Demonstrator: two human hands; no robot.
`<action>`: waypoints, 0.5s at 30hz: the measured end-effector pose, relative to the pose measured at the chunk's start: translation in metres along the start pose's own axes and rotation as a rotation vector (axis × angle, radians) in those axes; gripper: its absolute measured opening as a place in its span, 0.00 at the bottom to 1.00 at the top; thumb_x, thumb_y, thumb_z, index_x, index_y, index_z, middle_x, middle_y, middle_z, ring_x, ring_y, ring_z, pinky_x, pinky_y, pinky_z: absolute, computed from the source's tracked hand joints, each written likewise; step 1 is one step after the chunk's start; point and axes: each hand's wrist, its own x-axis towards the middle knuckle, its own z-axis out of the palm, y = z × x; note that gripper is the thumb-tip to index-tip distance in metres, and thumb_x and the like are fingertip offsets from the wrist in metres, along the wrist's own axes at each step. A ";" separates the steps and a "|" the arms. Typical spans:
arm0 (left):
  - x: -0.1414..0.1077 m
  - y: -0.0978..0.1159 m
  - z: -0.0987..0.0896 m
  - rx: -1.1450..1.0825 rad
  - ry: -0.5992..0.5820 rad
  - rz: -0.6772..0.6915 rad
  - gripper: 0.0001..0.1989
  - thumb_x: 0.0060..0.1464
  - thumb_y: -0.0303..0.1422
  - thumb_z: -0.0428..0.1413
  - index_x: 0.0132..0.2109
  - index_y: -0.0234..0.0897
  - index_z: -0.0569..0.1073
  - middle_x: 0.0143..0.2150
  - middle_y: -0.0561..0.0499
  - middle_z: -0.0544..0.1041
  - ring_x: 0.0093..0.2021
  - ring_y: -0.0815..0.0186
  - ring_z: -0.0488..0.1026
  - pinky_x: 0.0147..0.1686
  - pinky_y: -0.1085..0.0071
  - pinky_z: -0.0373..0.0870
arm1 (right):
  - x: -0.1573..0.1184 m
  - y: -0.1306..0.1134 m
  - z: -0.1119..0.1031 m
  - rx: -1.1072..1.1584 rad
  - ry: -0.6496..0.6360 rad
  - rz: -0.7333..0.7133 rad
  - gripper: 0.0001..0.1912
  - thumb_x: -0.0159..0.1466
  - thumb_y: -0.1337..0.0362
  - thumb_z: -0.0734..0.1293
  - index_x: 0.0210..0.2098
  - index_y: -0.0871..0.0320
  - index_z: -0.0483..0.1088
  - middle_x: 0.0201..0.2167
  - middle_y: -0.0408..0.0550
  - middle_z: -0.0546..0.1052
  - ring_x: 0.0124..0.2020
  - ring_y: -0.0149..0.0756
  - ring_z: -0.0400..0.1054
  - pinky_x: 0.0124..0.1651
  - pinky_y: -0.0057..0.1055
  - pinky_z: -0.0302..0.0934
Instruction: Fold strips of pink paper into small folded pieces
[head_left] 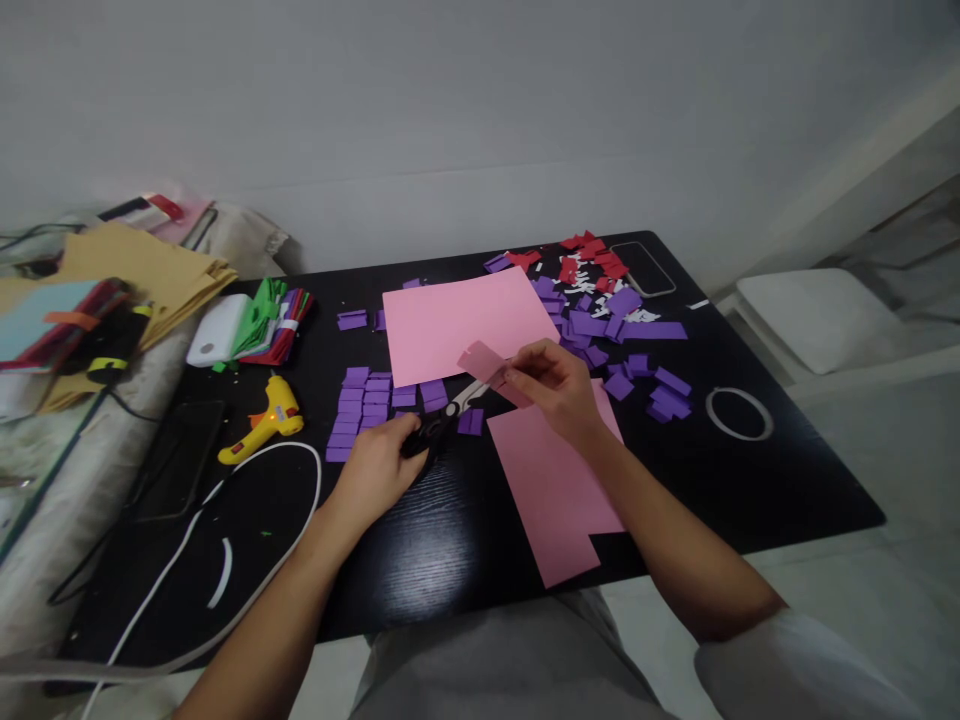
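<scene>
My left hand (379,462) is closed round the black handles of a pair of scissors (455,404), whose blades point up and to the right. The blades meet a small pink paper piece (484,362). My right hand (553,385) pinches that piece between thumb and fingers. Behind it lies a large pink sheet (465,318) on the black table. Under my right forearm rests another pink sheet (551,495) with a notched lower corner. Folded purple paper strips (351,412) stand in rows just beyond my left hand.
A yellow glue gun (271,418) lies at the left near a looping white cable (319,480). Purple pieces (589,322), red scraps (600,258) and white scraps cover the back right. A tape ring (739,414) sits at the right. Green paper bundles (262,318) lie at the back left.
</scene>
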 end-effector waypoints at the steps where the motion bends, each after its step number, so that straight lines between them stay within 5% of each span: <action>1: 0.000 0.000 0.000 0.000 -0.002 0.001 0.09 0.57 0.35 0.57 0.30 0.39 0.67 0.26 0.53 0.72 0.27 0.64 0.70 0.30 0.70 0.58 | 0.000 0.000 0.000 -0.001 0.006 0.001 0.10 0.57 0.61 0.78 0.34 0.53 0.74 0.32 0.42 0.79 0.37 0.34 0.76 0.46 0.36 0.72; 15: 0.001 -0.005 0.003 0.018 0.024 0.018 0.04 0.57 0.31 0.57 0.34 0.39 0.69 0.27 0.54 0.73 0.27 0.64 0.71 0.30 0.71 0.60 | -0.002 -0.003 0.001 -0.030 0.022 0.009 0.10 0.57 0.59 0.79 0.33 0.53 0.76 0.32 0.43 0.80 0.36 0.36 0.76 0.44 0.37 0.74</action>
